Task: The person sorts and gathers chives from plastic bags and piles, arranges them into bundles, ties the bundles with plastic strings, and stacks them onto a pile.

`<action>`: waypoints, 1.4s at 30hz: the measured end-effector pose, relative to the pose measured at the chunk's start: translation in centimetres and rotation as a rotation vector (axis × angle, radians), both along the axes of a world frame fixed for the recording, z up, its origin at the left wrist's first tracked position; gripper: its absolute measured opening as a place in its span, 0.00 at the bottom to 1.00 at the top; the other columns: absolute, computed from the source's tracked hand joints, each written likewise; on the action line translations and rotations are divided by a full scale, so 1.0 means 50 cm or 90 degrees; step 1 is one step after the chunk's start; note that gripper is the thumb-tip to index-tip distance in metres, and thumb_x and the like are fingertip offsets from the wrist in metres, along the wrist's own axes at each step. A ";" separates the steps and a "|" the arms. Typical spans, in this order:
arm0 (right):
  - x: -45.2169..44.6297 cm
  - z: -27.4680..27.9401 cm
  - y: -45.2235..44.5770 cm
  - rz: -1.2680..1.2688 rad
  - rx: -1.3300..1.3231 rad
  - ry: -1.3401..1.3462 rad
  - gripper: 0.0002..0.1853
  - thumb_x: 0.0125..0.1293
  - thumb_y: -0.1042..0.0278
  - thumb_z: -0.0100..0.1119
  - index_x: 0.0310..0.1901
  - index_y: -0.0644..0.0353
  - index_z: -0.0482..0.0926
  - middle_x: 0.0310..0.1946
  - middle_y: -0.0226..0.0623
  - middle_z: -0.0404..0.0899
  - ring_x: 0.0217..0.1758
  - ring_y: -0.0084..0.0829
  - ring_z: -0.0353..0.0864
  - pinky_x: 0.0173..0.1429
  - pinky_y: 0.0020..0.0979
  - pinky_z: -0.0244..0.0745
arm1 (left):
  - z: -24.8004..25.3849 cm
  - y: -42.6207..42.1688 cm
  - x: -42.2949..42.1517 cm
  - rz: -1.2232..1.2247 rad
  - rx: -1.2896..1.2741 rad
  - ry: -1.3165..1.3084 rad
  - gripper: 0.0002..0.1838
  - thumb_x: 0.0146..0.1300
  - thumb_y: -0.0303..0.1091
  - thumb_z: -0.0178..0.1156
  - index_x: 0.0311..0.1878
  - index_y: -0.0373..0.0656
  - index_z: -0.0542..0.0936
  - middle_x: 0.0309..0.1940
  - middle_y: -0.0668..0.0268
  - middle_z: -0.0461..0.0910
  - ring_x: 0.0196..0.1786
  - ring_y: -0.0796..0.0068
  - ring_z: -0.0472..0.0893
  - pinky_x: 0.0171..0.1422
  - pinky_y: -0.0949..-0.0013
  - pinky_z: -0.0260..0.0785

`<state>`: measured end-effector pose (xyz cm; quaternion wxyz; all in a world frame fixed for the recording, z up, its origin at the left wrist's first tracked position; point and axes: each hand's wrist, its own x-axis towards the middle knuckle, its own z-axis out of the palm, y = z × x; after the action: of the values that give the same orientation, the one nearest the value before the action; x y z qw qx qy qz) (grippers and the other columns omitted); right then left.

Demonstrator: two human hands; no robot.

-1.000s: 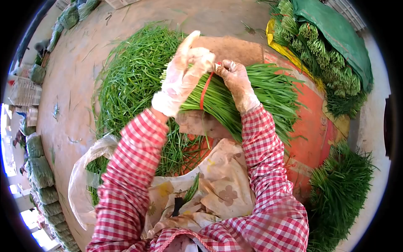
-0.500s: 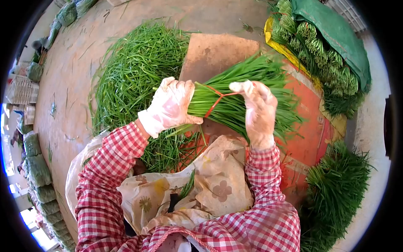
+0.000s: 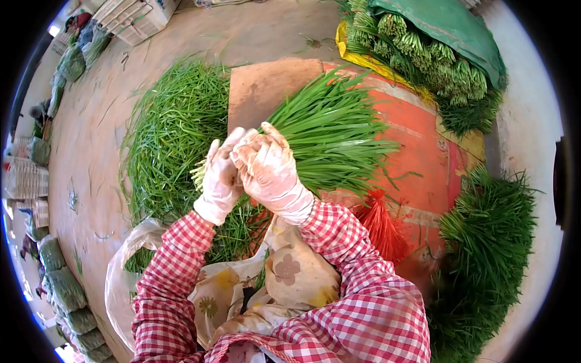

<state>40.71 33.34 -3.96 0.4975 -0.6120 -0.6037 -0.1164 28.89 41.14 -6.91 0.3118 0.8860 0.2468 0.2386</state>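
A bunch of garlic chives [image 3: 339, 130] lies sideways before me, its dark green leaves fanning out to the right and its pale cut ends [image 3: 198, 175] showing at the left. My left hand [image 3: 221, 178], in a whitish glove, is closed around the stalks near those ends. Pressed up against it, my gloved right hand [image 3: 272, 169] has its fingers curled over the bunch. What its fingertips pinch is hidden, and the tie around the stalks cannot be seen between my hands.
A heap of loose chive leaves [image 3: 175, 133] lies left of a brown board [image 3: 272, 85]. Red tie strands [image 3: 384, 230] rest on the orange sheet [image 3: 417, 145]. Stacked bunches [image 3: 448, 60] under green cloth [image 3: 448, 24] stand back right; more chives [image 3: 490, 242] lie at right.
My right hand has come left from the stretched red tie to meet my left hand, and the tie is now hidden. The red strands have come into view. The whole view has shifted.
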 end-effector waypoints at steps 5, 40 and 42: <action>0.013 -0.014 0.002 0.023 -0.043 0.152 0.04 0.60 0.69 0.56 0.29 0.57 0.76 0.23 0.35 0.74 0.31 0.35 0.77 0.59 0.40 0.67 | 0.081 -0.037 -0.001 0.147 0.051 -0.272 0.30 0.62 0.32 0.54 0.66 0.34 0.58 0.66 0.53 0.59 0.70 0.60 0.58 0.73 0.61 0.47; 0.049 -0.006 -0.018 0.042 -0.151 0.574 0.06 0.58 0.69 0.62 0.31 0.62 0.81 0.27 0.40 0.80 0.31 0.37 0.79 0.41 0.33 0.73 | 0.072 0.111 -0.461 0.492 0.301 0.551 0.24 0.56 0.30 0.58 0.58 0.37 0.68 0.43 0.57 0.75 0.47 0.61 0.75 0.52 0.65 0.69; 0.039 -0.007 -0.012 0.043 -0.085 0.430 0.06 0.57 0.69 0.62 0.30 0.62 0.81 0.25 0.39 0.80 0.32 0.38 0.79 0.43 0.34 0.72 | 0.102 0.097 -0.470 0.538 0.487 0.617 0.30 0.54 0.33 0.62 0.61 0.39 0.65 0.48 0.55 0.72 0.53 0.59 0.72 0.57 0.61 0.66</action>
<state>42.65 32.76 -4.33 0.6316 -0.6268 -0.4314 0.1490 5.39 45.97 -1.82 -0.2799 0.7683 0.5756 -0.0101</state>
